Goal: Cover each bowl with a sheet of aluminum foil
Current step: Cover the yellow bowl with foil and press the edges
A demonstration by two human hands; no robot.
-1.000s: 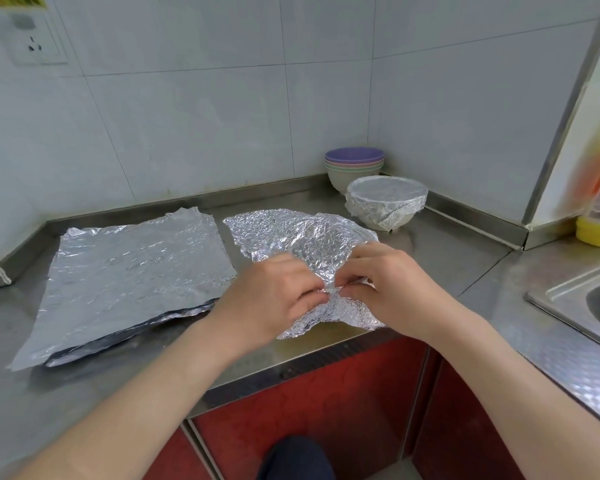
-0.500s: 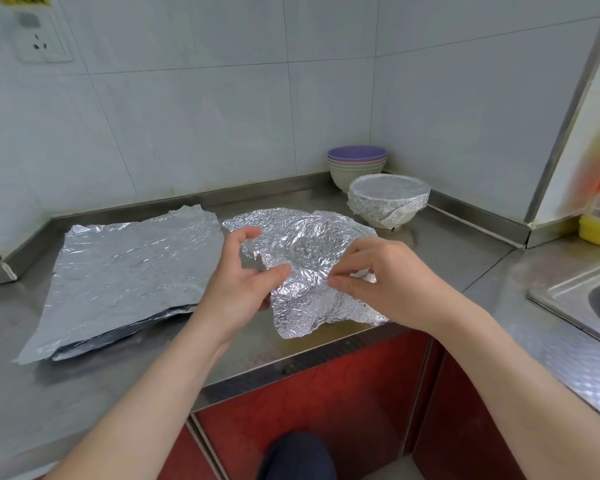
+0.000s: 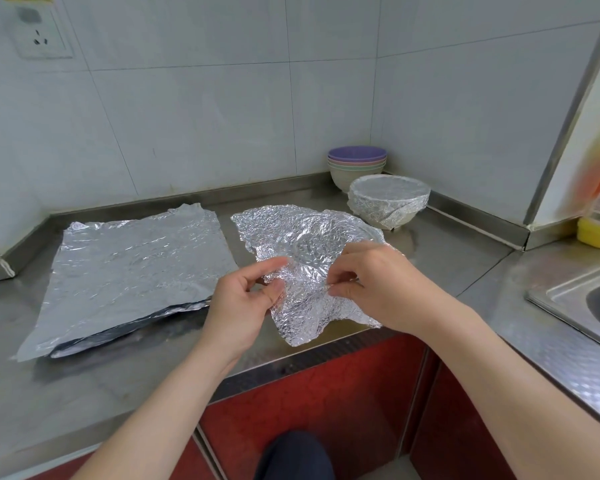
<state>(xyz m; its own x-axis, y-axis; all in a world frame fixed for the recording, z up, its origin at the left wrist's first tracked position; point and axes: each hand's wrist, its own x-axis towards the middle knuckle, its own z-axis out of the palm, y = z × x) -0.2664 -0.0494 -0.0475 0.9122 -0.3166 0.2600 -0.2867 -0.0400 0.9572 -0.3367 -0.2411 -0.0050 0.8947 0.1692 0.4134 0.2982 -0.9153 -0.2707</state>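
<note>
Right at the front edge of the counter (image 3: 118, 393), both hands are on the crumpled foil sheet (image 3: 291, 223). The left hand (image 3: 246, 299) has its thumb and fingers half curled, nipping the sheet's left edge. The right hand (image 3: 388, 289) pinches a small fold between thumb and forefinger, the other fingers loosely bent.

The sheet is humped up as if draped over a bowl. I can't see the bowl itself, only a round dent in the middle of the foil.

This stuff looks feather-light and thin. It should hold whatever crease it's given, but I'd say it tears easily if tugged. The loose border is the place to take it, folding down around the rim bit by bit, not pulling across the middle.

To the left, flat on the counter, lies a stack of foil sheets (image 3: 129, 265). I see at least two layers at its near edge and can't count more.

Further back on the right stands one covered bowl (image 3: 388, 199), with foil tucked snugly under it. In the corner behind it is one stack of bowls (image 3: 356, 164), purple on top. I make it four, perhaps five, as the rims are tight together. So that's one done and one in hand.
</note>
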